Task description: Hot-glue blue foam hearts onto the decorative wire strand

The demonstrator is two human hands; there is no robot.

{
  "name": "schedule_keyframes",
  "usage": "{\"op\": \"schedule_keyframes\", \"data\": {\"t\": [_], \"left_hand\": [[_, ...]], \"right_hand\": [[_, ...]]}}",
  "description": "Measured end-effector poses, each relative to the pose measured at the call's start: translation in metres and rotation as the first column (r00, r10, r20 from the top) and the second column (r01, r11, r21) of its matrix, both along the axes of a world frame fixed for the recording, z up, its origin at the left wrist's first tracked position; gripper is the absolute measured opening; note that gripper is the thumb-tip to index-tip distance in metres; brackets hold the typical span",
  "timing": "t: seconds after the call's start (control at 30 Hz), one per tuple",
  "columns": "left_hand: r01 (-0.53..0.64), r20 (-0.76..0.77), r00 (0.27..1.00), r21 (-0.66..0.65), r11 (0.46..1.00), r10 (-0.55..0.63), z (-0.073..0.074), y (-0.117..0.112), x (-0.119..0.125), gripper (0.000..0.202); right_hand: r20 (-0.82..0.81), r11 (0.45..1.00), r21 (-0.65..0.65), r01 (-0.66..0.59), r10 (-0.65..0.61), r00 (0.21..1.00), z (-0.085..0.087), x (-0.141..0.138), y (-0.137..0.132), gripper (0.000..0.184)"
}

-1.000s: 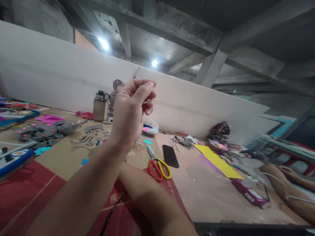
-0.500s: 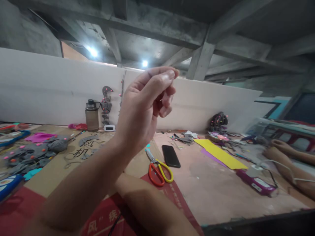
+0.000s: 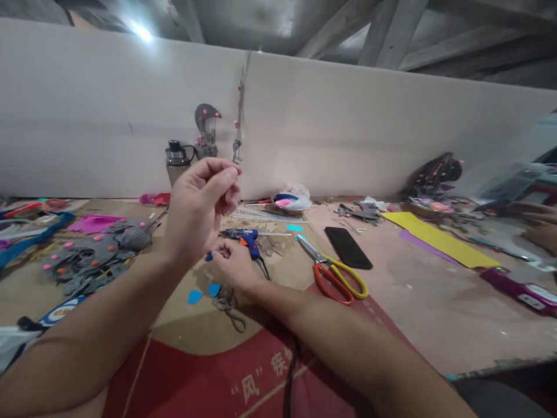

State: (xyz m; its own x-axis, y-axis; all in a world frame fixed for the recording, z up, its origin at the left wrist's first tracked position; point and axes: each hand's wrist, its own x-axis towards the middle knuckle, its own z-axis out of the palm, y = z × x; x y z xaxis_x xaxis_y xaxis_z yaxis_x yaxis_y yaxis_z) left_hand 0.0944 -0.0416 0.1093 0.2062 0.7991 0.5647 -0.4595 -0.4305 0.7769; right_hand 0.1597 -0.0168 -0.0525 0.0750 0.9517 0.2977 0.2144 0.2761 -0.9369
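Observation:
My left hand (image 3: 198,206) is raised above the table with thumb and fingers pinched together; what they hold is too small to make out. My right hand (image 3: 235,264) rests on the cardboard below it, fingers curled in a pinch on a small dark piece. A blue glue gun (image 3: 243,237) lies just behind my right hand. Two small blue cut-outs (image 3: 204,293) and a thin grey wire shape (image 3: 228,305) lie in front of it.
Red and yellow scissors (image 3: 337,276) and a black phone (image 3: 348,248) lie to the right. Yellow sheet (image 3: 439,239), purple device (image 3: 520,290), grey felt pieces (image 3: 93,258), a bottle (image 3: 176,159) by the white wall. Another person's hand (image 3: 537,223) is at far right.
The view tilted down toward the table. My left hand dropped lower and farther from the camera, still pinched. My right hand, hidden before, now shows by the glue gun.

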Motion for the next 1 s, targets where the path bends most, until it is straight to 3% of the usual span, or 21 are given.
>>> {"op": "schedule_keyframes", "data": {"t": [0.13,0.23,0.37,0.47,0.6,0.77,1.0], "left_hand": [[-0.072,-0.099,0.993,-0.045,0.996,0.068,-0.007,0.05,-0.019,0.008],[-0.113,-0.311,0.945,-0.033,0.993,0.097,-0.028,0.079,-0.025,0.011],[-0.193,-0.51,0.85,-0.061,0.979,0.136,-0.062,0.098,-0.028,0.016],[-0.229,-0.605,0.777,-0.017,0.973,0.172,-0.076,0.101,-0.032,0.018],[-0.233,-0.641,0.749,-0.017,0.972,0.168,-0.073,0.099,-0.036,0.019],[-0.18,-0.548,0.83,-0.089,0.98,0.103,-0.067,0.102,-0.039,0.02],[-0.233,-0.551,0.82,-0.071,0.97,0.156,-0.07,0.105,-0.042,0.019]], "right_hand": [[-0.084,1.0,0.001,0.015,-0.015,0.996,0.001,0.003,-0.001,0.012],[-0.117,1.0,-0.003,0.026,-0.026,0.993,0.004,0.007,-0.002,0.013],[-0.054,0.995,-0.01,0.094,-0.095,0.994,0.005,0.01,-0.001,0.01],[0.035,0.991,-0.01,0.132,-0.131,0.991,0.005,0.011,-0.002,0.008],[0.201,0.994,0.04,0.104,-0.11,0.973,0.006,0.008,-0.009,0.009],[0.434,0.988,0.157,-0.008,-0.062,0.899,0.007,0.003,-0.019,0.008],[0.261,0.974,0.164,0.158,-0.197,0.945,-0.001,0.008,-0.01,0.009]]}}
